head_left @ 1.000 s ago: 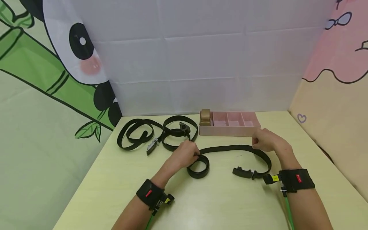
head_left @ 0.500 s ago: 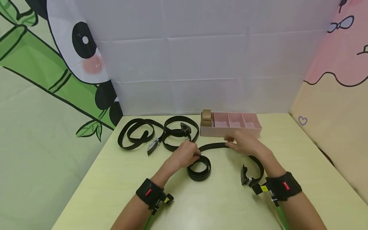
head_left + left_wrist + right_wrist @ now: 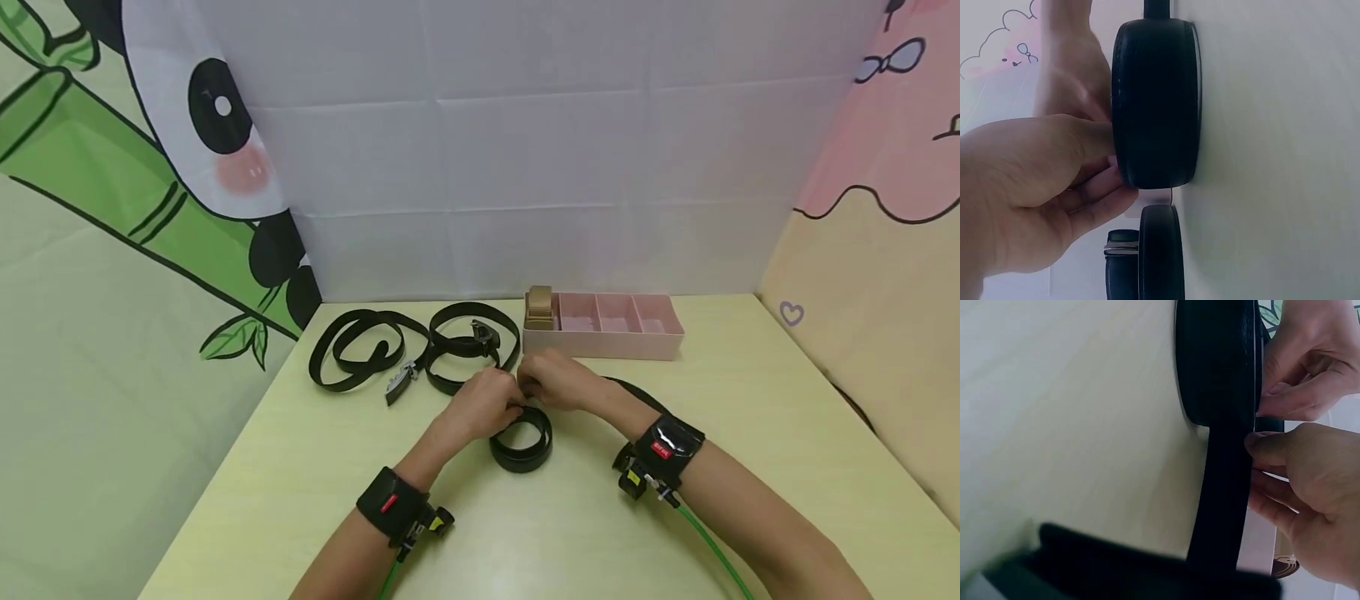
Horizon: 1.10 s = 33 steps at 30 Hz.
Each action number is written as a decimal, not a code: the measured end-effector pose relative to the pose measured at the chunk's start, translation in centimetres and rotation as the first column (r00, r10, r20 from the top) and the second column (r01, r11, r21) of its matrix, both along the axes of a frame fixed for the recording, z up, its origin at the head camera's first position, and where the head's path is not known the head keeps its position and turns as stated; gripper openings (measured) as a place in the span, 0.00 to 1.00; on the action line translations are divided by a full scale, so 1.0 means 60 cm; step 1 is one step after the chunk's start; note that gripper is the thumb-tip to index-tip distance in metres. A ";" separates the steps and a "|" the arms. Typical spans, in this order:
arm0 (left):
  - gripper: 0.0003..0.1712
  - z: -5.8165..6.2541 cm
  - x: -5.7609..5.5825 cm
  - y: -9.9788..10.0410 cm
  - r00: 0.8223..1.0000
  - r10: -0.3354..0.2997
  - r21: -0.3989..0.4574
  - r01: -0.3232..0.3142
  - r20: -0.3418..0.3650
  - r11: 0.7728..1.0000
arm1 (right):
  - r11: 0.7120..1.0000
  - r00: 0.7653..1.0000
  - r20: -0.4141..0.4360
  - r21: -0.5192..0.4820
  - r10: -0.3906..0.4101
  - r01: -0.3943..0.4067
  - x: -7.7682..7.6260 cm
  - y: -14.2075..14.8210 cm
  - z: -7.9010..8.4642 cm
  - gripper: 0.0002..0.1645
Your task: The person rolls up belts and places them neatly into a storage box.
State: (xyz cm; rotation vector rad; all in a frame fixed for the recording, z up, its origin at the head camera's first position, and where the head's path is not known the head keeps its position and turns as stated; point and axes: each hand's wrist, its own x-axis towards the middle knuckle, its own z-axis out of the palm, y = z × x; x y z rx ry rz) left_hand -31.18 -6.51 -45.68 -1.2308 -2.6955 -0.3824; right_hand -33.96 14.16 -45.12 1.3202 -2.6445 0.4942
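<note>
A black belt is partly wound into a coil [image 3: 521, 460] standing on edge at the table's middle. My left hand [image 3: 484, 406] pinches the coil's far-left side; in the left wrist view the thumb disappears behind the coil [image 3: 1157, 106]. Close beside it, my right hand [image 3: 561, 380] pinches the strap where it leaves the roll. The right wrist view shows this strap [image 3: 1219, 500] between thumb and fingers, with a blurred dark piece across the bottom. From the head view, my right forearm hides most of the loose end.
Two more black belts lie at the back left: a loosely looped one [image 3: 337, 385] and a rounder one [image 3: 472, 310]. A silver buckle [image 3: 401, 382] lies between them. Behind my hands stands a pink divided box [image 3: 603, 343], a tan rolled strap [image 3: 538, 308] in its left compartment.
My right hand has slid left along the strap from the far right up to the coil. The buckle end was drawn inward and is now behind the forearm. My left hand has stayed put.
</note>
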 end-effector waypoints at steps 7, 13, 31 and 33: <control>0.17 0.008 0.010 0.010 0.992 0.123 0.013 -0.123 0.010 0.992 | 0.999 1.000 -0.008 -0.012 0.030 -0.030 -0.044 0.040 -0.039 0.10; 0.18 0.009 0.016 0.014 0.988 0.156 0.043 -0.156 0.001 0.987 | 0.998 0.999 -0.038 -0.040 0.036 -0.037 -0.093 0.072 -0.109 0.14; 0.08 -0.035 0.001 0.012 0.979 0.173 0.125 -0.159 -0.104 0.979 | 0.997 0.996 0.056 0.036 -0.069 0.067 0.029 0.049 0.013 0.09; 0.09 -0.036 0.000 0.011 0.984 0.166 0.130 -0.157 -0.066 0.979 | 0.997 0.995 0.056 0.034 -0.077 0.076 0.030 0.049 0.012 0.10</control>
